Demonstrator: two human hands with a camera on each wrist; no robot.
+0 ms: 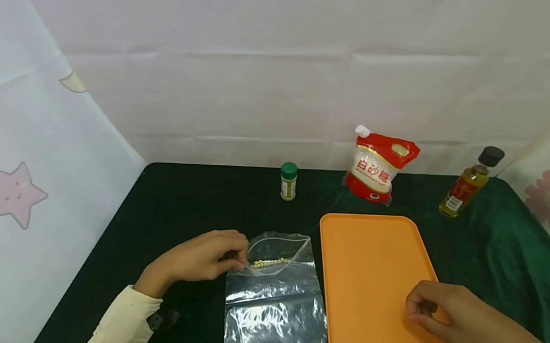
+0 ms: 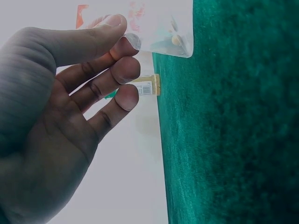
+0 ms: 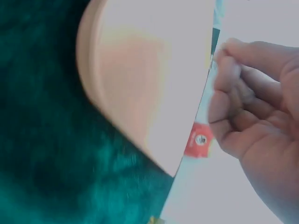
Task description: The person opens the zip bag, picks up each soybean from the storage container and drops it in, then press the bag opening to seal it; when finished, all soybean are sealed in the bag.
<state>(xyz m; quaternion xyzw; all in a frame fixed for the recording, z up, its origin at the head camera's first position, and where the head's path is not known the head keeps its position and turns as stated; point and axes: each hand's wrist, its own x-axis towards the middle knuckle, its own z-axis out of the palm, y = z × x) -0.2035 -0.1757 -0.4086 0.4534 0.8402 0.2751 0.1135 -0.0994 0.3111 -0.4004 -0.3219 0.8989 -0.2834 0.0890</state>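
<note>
A clear zip bag [image 1: 269,319] lies on the dark green cloth, its upper end parted. Small round yellow pieces [image 1: 269,263] form a row near that end. My left hand [image 1: 209,253] pinches the bag's upper left edge between thumb and index finger; the left wrist view has the other fingers [image 2: 126,70] loosely bent. Over the orange tray [image 1: 364,256] hovers my right hand [image 1: 451,316], fingers curled and thumb meeting the index fingertip. In the right wrist view nothing shows between those fingertips [image 3: 229,46].
At the back stand a small green-capped jar [image 1: 288,182], a red and white sugar pouch [image 1: 378,166] with a white spout, and a black-capped bottle [image 1: 467,185] of yellow liquid. Pale fabric walls [image 1: 247,72] enclose the table's back and sides.
</note>
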